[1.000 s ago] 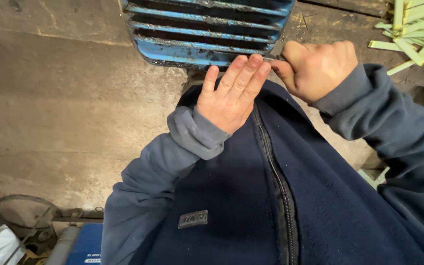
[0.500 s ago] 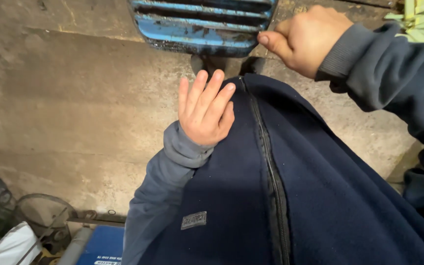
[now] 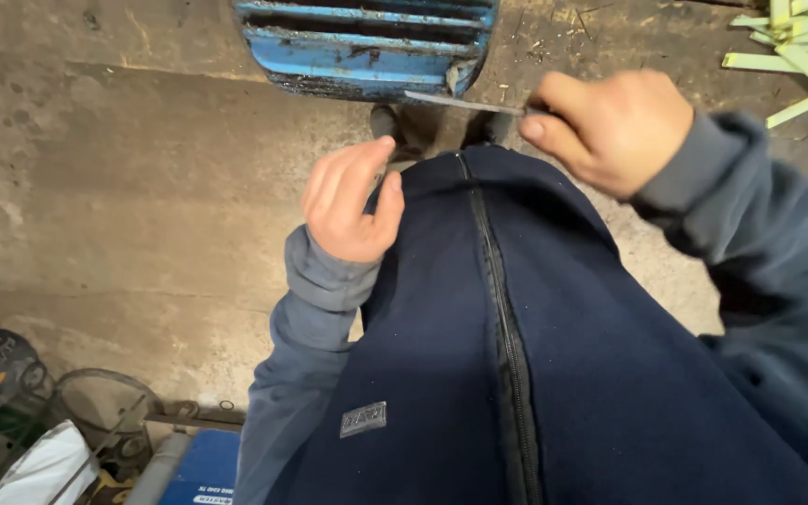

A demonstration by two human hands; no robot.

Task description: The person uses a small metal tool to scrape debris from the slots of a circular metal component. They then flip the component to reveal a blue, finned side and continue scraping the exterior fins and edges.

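The right hand (image 3: 614, 131) has its grip clamped on one end of a thin flat grey metal strip (image 3: 460, 101), whose tip lies against the lower edge of the blue slatted metal housing (image 3: 367, 47). The strip looks stiff, light and possibly sharp-edged, so best held by its near end. Below the housing, the left hand (image 3: 348, 201) hovers, its grip half-curled and empty.

The blade (image 3: 463, 101) is a thin, flat, grey metal strip, narrow and straight. It lies nearly level, tilted slightly down toward 3 o'clock, with its free tip pointing to 9 o'clock. That tip sits over the lower rim of the blue slatted housing (image 3: 367, 47) at 12 o'clock; whether they touch cannot be told. Its 3 o'clock end is hidden inside the right hand (image 3: 614, 131).
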